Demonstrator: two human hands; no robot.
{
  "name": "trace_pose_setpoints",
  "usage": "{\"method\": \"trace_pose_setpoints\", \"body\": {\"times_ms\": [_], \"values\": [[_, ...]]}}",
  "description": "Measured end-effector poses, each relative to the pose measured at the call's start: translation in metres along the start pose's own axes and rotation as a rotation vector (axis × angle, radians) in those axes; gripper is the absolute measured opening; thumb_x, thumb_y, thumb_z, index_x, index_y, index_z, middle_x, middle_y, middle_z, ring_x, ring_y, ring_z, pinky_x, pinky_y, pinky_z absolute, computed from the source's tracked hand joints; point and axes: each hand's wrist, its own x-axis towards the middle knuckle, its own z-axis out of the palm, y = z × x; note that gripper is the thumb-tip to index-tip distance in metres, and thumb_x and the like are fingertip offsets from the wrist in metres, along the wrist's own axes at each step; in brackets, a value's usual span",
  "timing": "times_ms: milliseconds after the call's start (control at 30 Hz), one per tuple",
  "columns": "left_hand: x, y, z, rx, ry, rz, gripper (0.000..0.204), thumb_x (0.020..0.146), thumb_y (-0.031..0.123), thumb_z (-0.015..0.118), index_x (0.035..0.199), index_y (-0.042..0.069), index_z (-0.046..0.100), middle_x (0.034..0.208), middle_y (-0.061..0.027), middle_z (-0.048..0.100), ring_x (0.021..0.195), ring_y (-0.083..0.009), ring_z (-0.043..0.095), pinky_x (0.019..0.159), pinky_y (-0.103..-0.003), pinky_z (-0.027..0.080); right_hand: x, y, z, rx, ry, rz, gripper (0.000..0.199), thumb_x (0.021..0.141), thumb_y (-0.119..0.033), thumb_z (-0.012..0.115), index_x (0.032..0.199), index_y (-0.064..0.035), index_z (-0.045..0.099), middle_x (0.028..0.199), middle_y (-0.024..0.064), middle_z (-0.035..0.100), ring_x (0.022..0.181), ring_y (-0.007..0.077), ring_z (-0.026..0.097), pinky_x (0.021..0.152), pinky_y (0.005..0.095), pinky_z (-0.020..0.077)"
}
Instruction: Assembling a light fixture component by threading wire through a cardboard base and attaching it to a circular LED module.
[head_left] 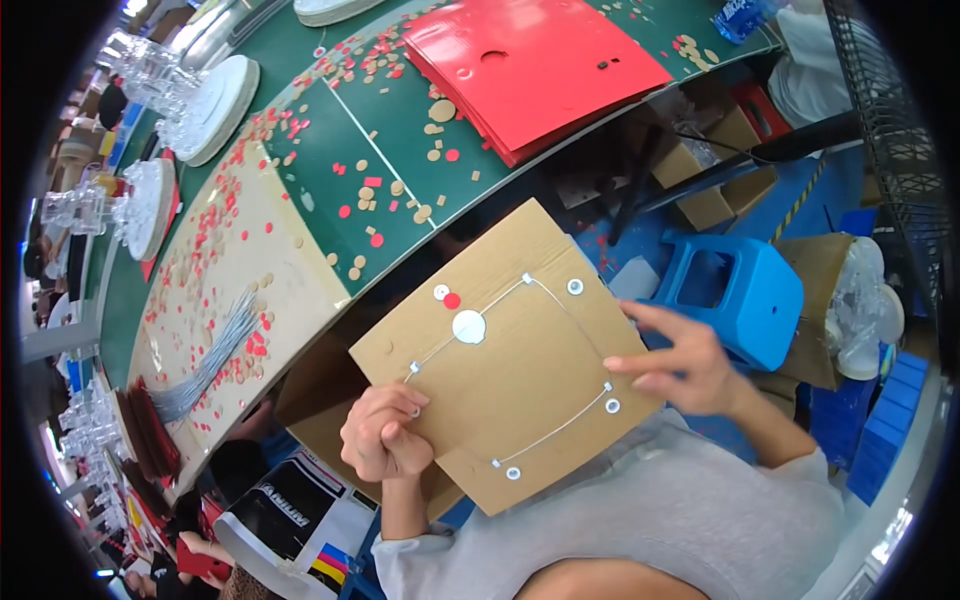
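At the centre of the view, a brown cardboard panel [540, 370] is held tilted above the lap; clock positions run from it. A thin wire [552, 437] loops over its face through small white clips, with grommet-like rings near the corners. White round disc [468, 326] on the panel toward 10–11 o'clock, red dot [452, 301] just beside it. Left hand [385, 435], 8 o'clock: clamped on the panel's edge, thumb on the near face, remaining fingers curled at the edge. Right hand [695, 355], 3 o'clock: fingers spread apart, one fingertip on the face by the wire, another at the edge; not closed on anything. Grey shirt [650, 500] at 5 o'clock.

Further out: green table [395, 150] at 10–11 o'clock, scattered with red and tan paper bits. Red panel stack [540, 70] on it at 12. Cream sheet [310, 290] at 9–10, also littered; bundle of grey wires [215, 350] on it at 9. Clear plastic piece on a round white base [225, 105] at 10. Blue plastic stool [770, 300] at 2–3, open cardboard box [710, 207] at 1–2, blue boxes [890, 420] at 3–4. Black-and-white bag [275, 525] at 8; beyond, another person's hand with a red object, small and partial.
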Motion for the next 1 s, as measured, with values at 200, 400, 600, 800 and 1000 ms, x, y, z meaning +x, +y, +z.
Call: {"method": "trace_pose_setpoints", "body": {"times_ms": [200, 400, 600, 800, 1000], "values": [[0.012, -0.005, -0.007, 0.183, -0.133, 0.31, 0.043, 0.108, 0.03, 0.047, 0.083, -0.003, 0.053, 0.083, -0.0207, 0.066, 0.071, -0.0314, 0.068, 0.062, -0.038, 0.057, 0.105, -0.007, 0.008, -0.397, -0.099, -0.491, 0.062, 0.082, -0.036, 0.075, 0.141, -0.0224, 0.059, 0.152, 0.0153, 0.047, 0.139, 0.0365, 0.045, 0.107, 0.0499, 0.043], [0.004, 0.076, -0.027, 0.391, 0.197, 0.11, 0.038, 0.107, 0.034, 0.045, 0.111, -0.001, 0.059, 0.104, -0.0206, 0.063, 0.093, -0.0305, 0.061, 0.082, -0.041, 0.051, 0.116, -0.008, 0.042, -0.5, -0.144, -0.486, 0.059, 0.088, -0.043, 0.07, 0.142, -0.0258, 0.057, 0.155, 0.0067, 0.045, 0.135, 0.0312, 0.049, 0.097, 0.0457, 0.0479], [-0.025, 0.079, 0.003, 0.753, -0.197, -0.34, 0.046, 0.078, 0.01, 0.079, 0.116, -0.001, 0.056, 0.109, -0.019, 0.054, 0.101, -0.035, 0.053, 0.088, -0.043, 0.045, 0.086, -0.022, 0.047, -0.621, 0.113, -0.228, 0.057, 0.082, -0.032, 0.076, 0.137, -0.0185, 0.063, 0.151, 0.0125, 0.049, 0.109, 0.027, 0.061, 0.082, 0.0365, 0.0542], [-0.005, 0.042, 0.01, 0.654, -0.23, -0.176, 0.02, 0.08, -0.001, 0.074, 0.087, 0.002, 0.055, 0.087, -0.0097, 0.055, 0.083, -0.0274, 0.054, 0.07, -0.037, 0.043, 0.054, -0.03, 0.032, -0.576, 0.23, -0.238, 0.053, 0.078, -0.023, 0.08, 0.128, -0.0138, 0.069, 0.141, 0.0127, 0.056, 0.102, 0.0261, 0.065, 0.083, 0.0368, 0.0538], [0.009, 0.037, 0.023, 0.537, -0.27, -0.111, 0.021, 0.078, -0.006, 0.074, 0.086, 0.001, 0.056, 0.081, -0.0091, 0.057, 0.077, -0.0276, 0.056, 0.065, -0.037, 0.045, 0.099, -0.01, 0.035, -0.092, 0.195, -0.407, 0.04, 0.08, 0.0, 0.074, 0.12, -0.0074, 0.072, 0.115, 0.0104, 0.066, 0.091, 0.0217, 0.067, 0.073, 0.0307, 0.0555]]}}
